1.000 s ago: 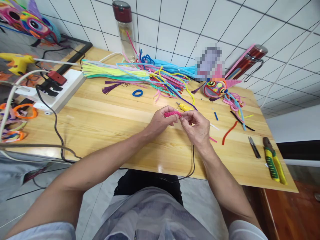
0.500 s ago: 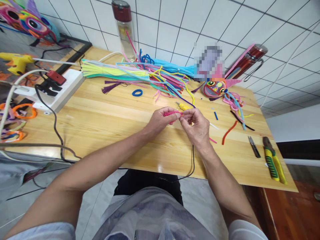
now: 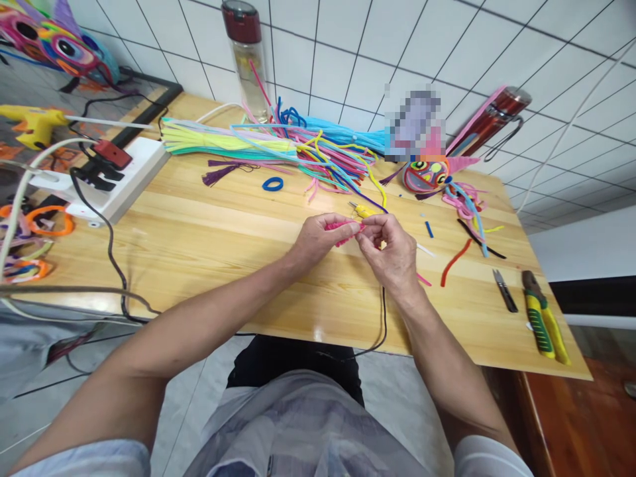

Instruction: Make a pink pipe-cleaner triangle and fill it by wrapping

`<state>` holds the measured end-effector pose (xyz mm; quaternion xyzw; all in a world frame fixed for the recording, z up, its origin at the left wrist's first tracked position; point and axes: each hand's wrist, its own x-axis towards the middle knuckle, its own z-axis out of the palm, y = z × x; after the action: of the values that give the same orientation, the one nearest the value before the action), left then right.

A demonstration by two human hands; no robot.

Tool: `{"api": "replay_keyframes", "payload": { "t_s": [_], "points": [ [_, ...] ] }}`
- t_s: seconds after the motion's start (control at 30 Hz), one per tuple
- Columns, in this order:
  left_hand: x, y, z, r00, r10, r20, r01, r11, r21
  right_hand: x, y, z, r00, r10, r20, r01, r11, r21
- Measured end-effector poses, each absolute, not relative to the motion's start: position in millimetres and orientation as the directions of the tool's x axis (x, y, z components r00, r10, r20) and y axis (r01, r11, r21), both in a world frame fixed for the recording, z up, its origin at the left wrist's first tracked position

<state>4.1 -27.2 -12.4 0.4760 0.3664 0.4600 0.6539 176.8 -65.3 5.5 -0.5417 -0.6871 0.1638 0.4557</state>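
Note:
A small piece of bright pink pipe cleaner work (image 3: 342, 233) is held above the middle of the table. My left hand (image 3: 322, 237) is closed on it, thumb on top. My right hand (image 3: 390, 248) pinches the piece's right end, fingertips against those of the left. The fingers cover much of its shape. Just behind the hands lies a yellow-handled tool (image 3: 364, 210) with a thin metal tip, partly hidden; a black cord (image 3: 384, 318) runs from below the right hand over the table's front edge.
Pipe cleaner bundles (image 3: 228, 138) lie along the back, by a glass bottle (image 3: 248, 73). At right are pliers (image 3: 544, 318), small snips (image 3: 505, 291) and a colourful fish-like figure (image 3: 426, 173). A power strip (image 3: 134, 175) and yellow glue gun (image 3: 32, 126) are at left.
Both hands stay in almost the same place, with only a slight shift of the fingers on the pink piece. Everything else looks unchanged.

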Motion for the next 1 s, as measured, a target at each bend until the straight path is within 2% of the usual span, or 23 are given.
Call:
{"api": "replay_keyframes", "payload": {
  "t_s": [0.3, 0.6, 1.0],
  "points": [
    [4.4, -24.8, -18.3, 0.315, 0.945, -0.089, -0.331, 0.197, 0.923, 180.3, -62.8, 6.2, 0.03, 0.949, 0.315, 0.487, 0.261, -0.834],
    [4.3, -23.6, -17.8, 0.396, 0.912, -0.111, -0.381, 0.273, 0.883, 182.3, -61.9, 8.4, -0.029, 0.951, 0.308, 0.547, 0.273, -0.791],
    [4.1, -20.4, -17.3, 0.477, 0.862, -0.171, -0.427, 0.398, 0.812, 190.3, -60.0, 12.1, -0.133, 0.914, 0.383, 0.58, 0.385, -0.718]
  ]
}}
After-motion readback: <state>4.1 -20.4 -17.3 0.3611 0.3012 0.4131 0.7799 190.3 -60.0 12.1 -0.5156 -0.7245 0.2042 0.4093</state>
